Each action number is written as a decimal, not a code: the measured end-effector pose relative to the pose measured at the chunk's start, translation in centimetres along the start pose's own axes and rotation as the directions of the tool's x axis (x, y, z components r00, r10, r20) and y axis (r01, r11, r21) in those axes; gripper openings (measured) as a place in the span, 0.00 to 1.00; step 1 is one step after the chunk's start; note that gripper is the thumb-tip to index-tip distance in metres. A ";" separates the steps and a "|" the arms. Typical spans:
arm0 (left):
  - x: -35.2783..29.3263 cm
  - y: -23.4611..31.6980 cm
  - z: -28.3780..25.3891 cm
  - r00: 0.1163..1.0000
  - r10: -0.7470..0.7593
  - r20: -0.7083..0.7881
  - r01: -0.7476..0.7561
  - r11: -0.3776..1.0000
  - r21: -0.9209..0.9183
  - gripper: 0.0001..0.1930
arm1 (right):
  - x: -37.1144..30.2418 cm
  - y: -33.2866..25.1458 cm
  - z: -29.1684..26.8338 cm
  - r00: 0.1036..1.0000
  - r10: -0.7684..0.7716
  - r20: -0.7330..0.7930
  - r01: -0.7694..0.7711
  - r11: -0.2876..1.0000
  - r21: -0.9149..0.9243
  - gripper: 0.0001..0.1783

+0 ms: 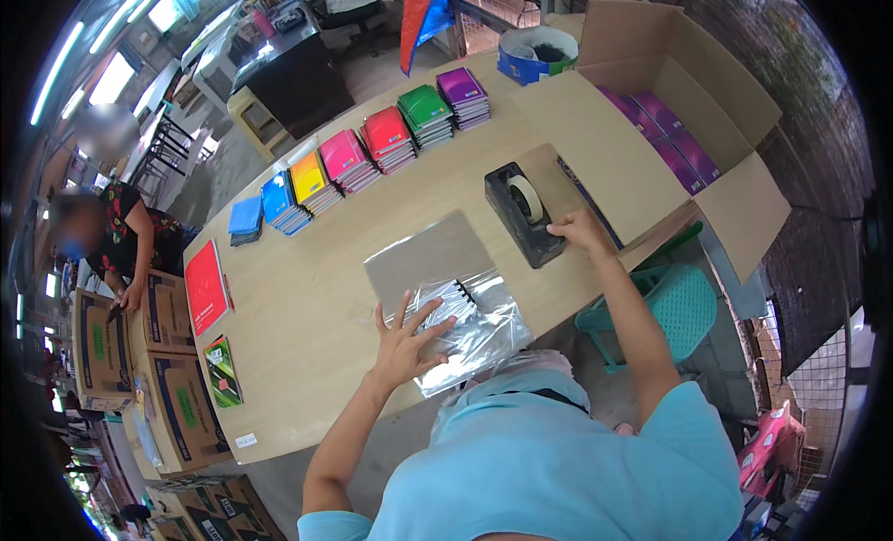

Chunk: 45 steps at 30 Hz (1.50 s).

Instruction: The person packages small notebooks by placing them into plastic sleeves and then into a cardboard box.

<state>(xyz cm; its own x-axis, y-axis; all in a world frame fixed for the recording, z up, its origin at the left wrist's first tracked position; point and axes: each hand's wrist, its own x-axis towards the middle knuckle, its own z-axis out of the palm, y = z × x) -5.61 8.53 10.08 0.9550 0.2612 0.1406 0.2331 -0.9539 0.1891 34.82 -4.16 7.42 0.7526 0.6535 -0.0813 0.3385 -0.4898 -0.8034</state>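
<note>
My left hand (409, 341) lies with fingers spread on a clear plastic sleeve (423, 253), pressing it to the table near my body. Inside the sleeve, a silvery, shiny bundle with a dark toothed edge (458, 294) shows under the glare; its kind is hard to tell. At the front end of a black tape dispenser (537, 246), my right hand (584, 232) has its thumb and fingers pinched together. What they pinch is too small to make out. A tape roll (526, 199) sits in the dispenser.
Stacked notebooks (386, 132) in several colours line the table's far side. A red book (207, 285) and a green booklet (223, 372) lie left. An open carton (642, 173) holds purple packs. A teal stool (665, 313) stands right; a person (135, 229) handles cartons at left.
</note>
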 end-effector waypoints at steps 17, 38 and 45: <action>0.2 -0.2 -0.4 1.000 -0.023 0.009 0.023 0.997 -0.067 0.32 | -9.3 8.9 8.8 0.682 0.121 0.721 -0.731 0.114 0.672 0.09; 0.0 1.5 -0.3 0.987 -0.094 -0.127 0.073 0.984 -0.165 0.27 | -9.0 -18.8 12.6 0.632 -0.218 0.744 0.671 0.634 -0.384 0.65; 2.2 4.5 -1.2 0.702 -0.508 -0.499 0.051 0.734 -0.677 0.13 | -8.5 -12.1 8.2 0.713 -0.503 0.489 0.415 0.865 0.284 0.49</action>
<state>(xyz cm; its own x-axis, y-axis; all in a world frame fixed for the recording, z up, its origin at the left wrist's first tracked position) -2.69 4.99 12.37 0.4600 0.7421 0.4875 0.0952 -0.5871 0.8039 19.73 0.97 13.02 0.0903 0.9943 0.0573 0.4442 0.0113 -0.8959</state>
